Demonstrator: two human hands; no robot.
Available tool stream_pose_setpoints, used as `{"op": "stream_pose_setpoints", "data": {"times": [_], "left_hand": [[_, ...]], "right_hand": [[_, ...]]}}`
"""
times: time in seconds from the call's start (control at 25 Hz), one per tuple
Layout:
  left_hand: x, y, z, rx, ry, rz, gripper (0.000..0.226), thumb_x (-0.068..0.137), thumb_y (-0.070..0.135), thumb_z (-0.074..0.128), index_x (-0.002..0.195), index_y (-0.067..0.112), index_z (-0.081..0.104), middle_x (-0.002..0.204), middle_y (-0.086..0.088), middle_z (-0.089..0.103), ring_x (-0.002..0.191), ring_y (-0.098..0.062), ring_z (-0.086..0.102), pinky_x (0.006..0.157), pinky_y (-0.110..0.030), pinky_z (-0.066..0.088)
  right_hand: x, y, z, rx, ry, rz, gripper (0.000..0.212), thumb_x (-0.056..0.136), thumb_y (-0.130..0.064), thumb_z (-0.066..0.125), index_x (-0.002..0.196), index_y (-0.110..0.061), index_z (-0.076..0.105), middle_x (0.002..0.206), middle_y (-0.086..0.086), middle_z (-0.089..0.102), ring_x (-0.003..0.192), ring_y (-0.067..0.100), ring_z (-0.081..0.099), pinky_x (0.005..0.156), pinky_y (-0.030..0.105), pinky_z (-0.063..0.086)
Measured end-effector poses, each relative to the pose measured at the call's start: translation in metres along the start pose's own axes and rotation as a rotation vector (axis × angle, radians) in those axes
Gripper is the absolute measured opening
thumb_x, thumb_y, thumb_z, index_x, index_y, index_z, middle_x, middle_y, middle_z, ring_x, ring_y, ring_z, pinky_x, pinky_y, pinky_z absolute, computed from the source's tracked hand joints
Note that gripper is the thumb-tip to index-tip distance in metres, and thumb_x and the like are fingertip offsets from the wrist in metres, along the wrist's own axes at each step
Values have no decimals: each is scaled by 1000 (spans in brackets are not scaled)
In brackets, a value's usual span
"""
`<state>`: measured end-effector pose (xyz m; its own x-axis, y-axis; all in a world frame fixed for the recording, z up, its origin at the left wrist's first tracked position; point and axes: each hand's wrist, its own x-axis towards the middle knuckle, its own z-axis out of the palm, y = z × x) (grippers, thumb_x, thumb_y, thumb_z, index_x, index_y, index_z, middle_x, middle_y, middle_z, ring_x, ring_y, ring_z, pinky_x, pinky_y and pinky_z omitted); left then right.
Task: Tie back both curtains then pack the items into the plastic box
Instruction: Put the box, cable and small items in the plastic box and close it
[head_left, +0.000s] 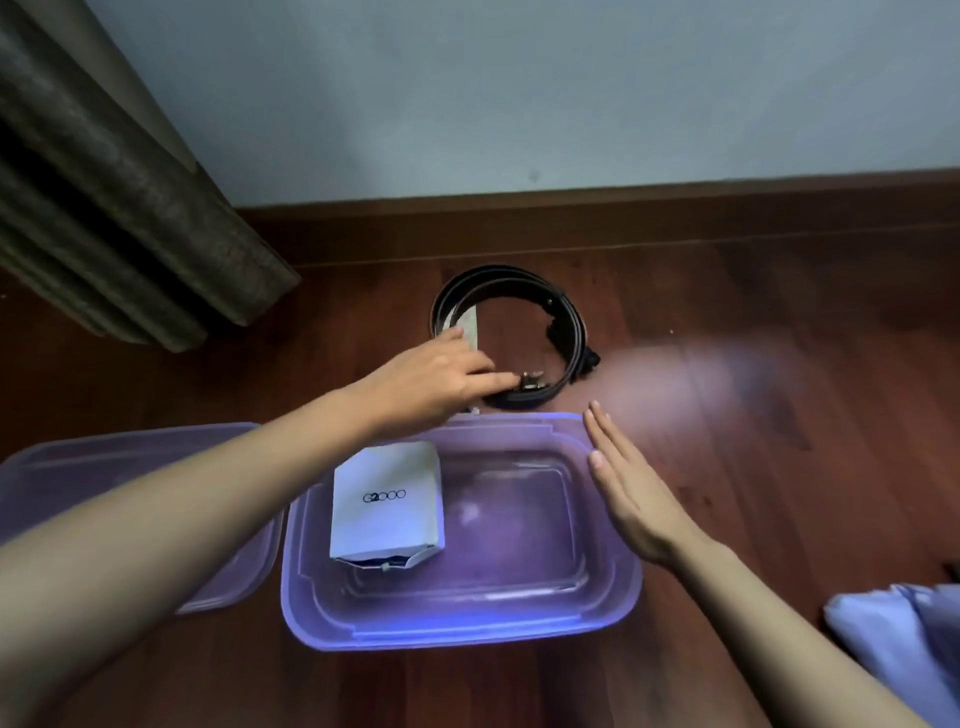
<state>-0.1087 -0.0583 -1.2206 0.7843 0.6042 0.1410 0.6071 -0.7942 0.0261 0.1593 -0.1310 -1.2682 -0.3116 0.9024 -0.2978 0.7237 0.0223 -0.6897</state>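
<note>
A clear purple plastic box stands open on the wooden floor in front of me. A white carton with a printed logo lies in its left part. Beyond the box lies a coiled black belt with a metal buckle. My left hand reaches over the box's far rim, its fingertips touching the belt beside the buckle. My right hand hovers flat, fingers straight and together, over the box's right rim, holding nothing.
The box's purple lid lies on the floor to the left, partly under my left forearm. A dark curtain hangs at the upper left. Light blue cloth lies at the lower right. A wall and skirting board run behind the belt.
</note>
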Motion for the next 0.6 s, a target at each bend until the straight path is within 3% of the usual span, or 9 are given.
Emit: {"op": "stream_pose_setpoints", "data": {"times": [0.08,0.16,0.24,0.32,0.4,0.52,0.6], "left_hand": [[-27,28,-16,-118,40,56,33,92,5,48,123,16,54,98,-10,66,78,-27,59,80,-42,46],[-53,56,-25,-170,22,71,26,96,17,43,119,17,55,97,-6,66,80,-22,59,82,-38,42],[-67,73,-25,-171,-13,104,27,90,15,56,117,17,60,94,-4,67,78,-20,58,84,-33,43],[-68,82,-18,-143,-45,155,27,89,16,55,114,19,64,92,-1,68,76,-19,58,85,-32,45],[-58,94,-11,-175,-91,181,27,89,15,50,114,20,60,89,-1,67,73,-22,58,74,-31,52],[-41,112,10,-166,-160,151,32,79,17,64,110,22,59,81,3,65,68,-19,57,57,-23,47],[-34,119,25,-96,-215,148,29,73,19,61,100,26,66,69,8,63,60,-14,59,51,-18,43]], "right_hand": [[3,-2,-10,293,-44,94,70,88,-60,17,147,-22,20,155,-12,13,141,-3,11,117,22,5],[2,-8,-18,448,-82,175,58,98,-50,14,146,-19,25,154,-10,20,136,-6,14,112,16,8],[0,-13,-23,490,-112,217,54,100,-39,7,146,-18,25,152,-11,22,132,-8,14,105,11,7],[-2,-14,-25,491,-132,222,56,99,-41,5,147,-18,25,152,-13,21,131,-9,12,104,12,6],[-2,-17,-26,484,-138,224,58,99,-43,4,147,-19,25,152,-14,20,130,-10,11,103,11,5],[-3,-19,-26,460,-145,216,57,99,-43,5,147,-20,23,152,-15,18,127,-14,9,99,5,5],[-4,-21,-24,427,-152,202,55,100,-41,7,148,-20,22,152,-16,18,125,-14,9,92,-5,7]]}}
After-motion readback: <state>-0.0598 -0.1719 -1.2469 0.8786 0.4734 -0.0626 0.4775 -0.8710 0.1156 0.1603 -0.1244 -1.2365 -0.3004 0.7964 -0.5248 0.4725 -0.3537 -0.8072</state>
